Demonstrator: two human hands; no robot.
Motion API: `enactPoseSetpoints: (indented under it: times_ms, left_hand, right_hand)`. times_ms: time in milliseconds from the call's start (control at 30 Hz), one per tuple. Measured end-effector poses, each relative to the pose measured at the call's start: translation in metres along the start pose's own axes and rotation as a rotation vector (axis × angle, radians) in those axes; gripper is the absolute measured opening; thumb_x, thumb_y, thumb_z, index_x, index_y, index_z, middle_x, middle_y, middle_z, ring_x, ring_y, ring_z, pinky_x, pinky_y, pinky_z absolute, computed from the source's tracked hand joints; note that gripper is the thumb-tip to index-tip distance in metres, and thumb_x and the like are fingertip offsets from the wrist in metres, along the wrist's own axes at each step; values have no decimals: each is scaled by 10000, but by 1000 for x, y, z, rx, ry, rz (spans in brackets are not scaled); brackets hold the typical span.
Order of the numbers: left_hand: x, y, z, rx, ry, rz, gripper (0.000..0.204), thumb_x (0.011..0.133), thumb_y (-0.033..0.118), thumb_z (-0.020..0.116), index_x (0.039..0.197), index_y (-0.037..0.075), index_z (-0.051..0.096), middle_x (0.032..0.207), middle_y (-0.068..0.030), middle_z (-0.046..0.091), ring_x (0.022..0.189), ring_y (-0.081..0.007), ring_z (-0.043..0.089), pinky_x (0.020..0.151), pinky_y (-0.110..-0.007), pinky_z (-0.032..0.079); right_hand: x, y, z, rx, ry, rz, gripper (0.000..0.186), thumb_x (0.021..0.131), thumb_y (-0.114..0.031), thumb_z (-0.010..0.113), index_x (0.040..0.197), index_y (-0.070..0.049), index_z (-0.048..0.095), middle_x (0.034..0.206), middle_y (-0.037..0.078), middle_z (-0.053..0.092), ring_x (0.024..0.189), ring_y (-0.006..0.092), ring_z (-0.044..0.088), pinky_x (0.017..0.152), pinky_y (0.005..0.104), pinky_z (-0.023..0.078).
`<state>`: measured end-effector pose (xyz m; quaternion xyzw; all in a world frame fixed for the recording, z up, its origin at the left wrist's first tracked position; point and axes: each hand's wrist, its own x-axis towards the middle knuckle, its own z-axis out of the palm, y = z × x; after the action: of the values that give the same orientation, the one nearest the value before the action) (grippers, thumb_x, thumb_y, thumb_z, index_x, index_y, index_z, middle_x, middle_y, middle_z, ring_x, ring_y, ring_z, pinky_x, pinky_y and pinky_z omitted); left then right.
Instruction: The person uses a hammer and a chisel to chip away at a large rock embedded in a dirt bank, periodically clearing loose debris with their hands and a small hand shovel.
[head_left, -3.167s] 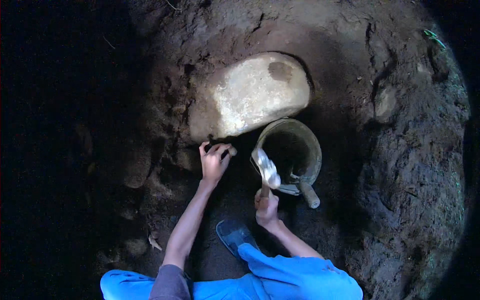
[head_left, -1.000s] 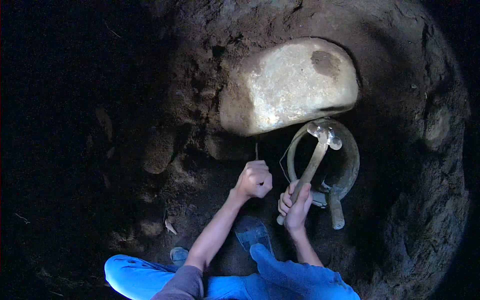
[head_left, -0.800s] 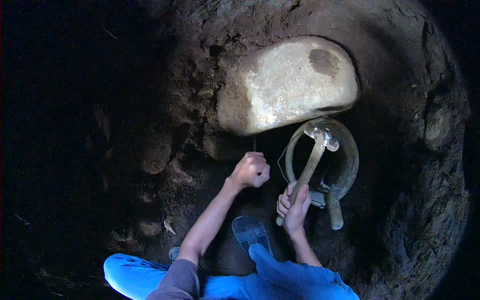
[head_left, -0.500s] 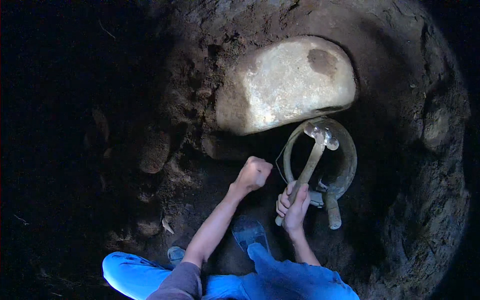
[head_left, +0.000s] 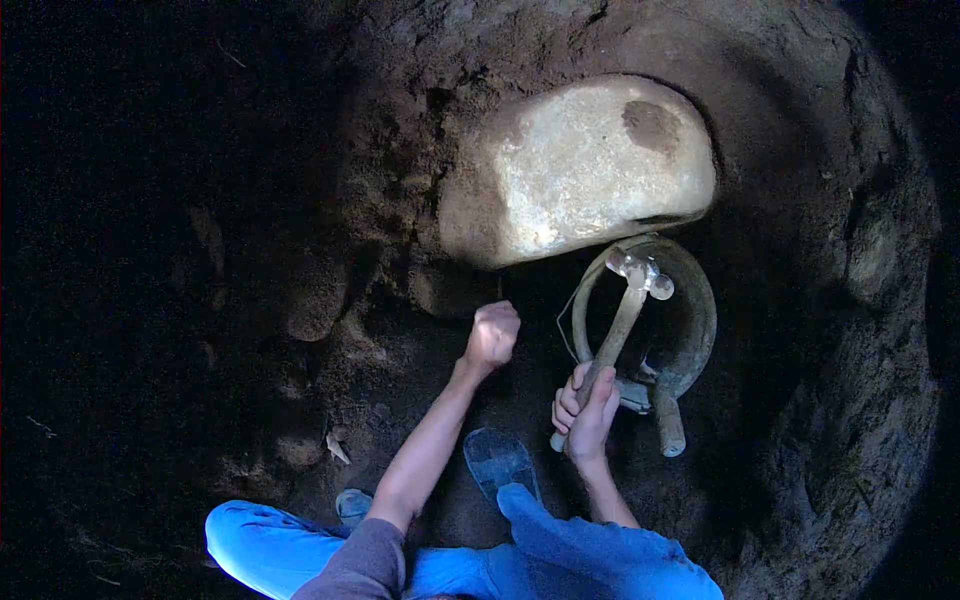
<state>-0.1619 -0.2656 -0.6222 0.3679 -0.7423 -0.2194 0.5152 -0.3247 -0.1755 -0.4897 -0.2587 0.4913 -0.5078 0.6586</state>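
My left hand (head_left: 493,335) is closed in a fist around what looks like a thin rod, faintly visible rising toward the lower edge of a large pale, rounded stone (head_left: 590,165). To its right, my right hand (head_left: 588,410) grips the handle of a hammer (head_left: 625,325), whose shiny head (head_left: 640,272) lies over a round, dirty bucket (head_left: 698,330). A second tool with a cylindrical handle (head_left: 668,425) sticks out of the bucket toward me. The stone's left part is soil-stained, with a dark patch at its upper right.
Dark, rough earth (head_left: 760,110) surrounds the stone and bucket, rising in a lumpy bank (head_left: 865,440) at the right. Smaller half-buried stones (head_left: 315,310) lie at the left, with a pale fragment (head_left: 337,447). My sandalled foot (head_left: 500,460) and blue-trousered legs (head_left: 270,550) are below my hands.
My left hand, earlier loosely curled at the stone, has closed into a fist and lately shifted slightly up and left. The hammer now slants away from me over the bucket. The view has shifted.
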Motion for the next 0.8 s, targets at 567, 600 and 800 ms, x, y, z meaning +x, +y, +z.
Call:
enactPoseSetpoints:
  times_ms: [567, 600, 800]
  left_hand:
    - [11, 59, -22, -209, -73, -7, 216, 638, -1, 533, 498, 24, 371, 489, -103, 402, 429, -284, 408, 462, -372, 339]
    - [14, 51, -22, -207, -73, -8, 216, 638, -1, 533, 498, 24, 371, 489, -103, 402, 429, -284, 408, 462, -372, 339]
    - [11, 27, -3, -99, -9, -236, 280, 794, 67, 561, 556, 15, 422, 526, -109, 454, 500, -251, 467, 495, -366, 361]
  right_hand:
    - [-3, 0, -6, -13, 34, 5, 519, 974, -596, 305, 839, -101, 374, 518, -31, 279, 360, 53, 232, 318, 215, 190]
    - [-3, 1, -6, -11, 26, 5, 518, 974, -597, 305, 841, -101, 376, 519, -30, 282, 360, 54, 234, 319, 215, 192]
    - [-3, 5, -9, -17, 44, 32, 516, 974, -596, 303, 846, -102, 383, 518, -28, 289, 360, 53, 241, 317, 214, 200]
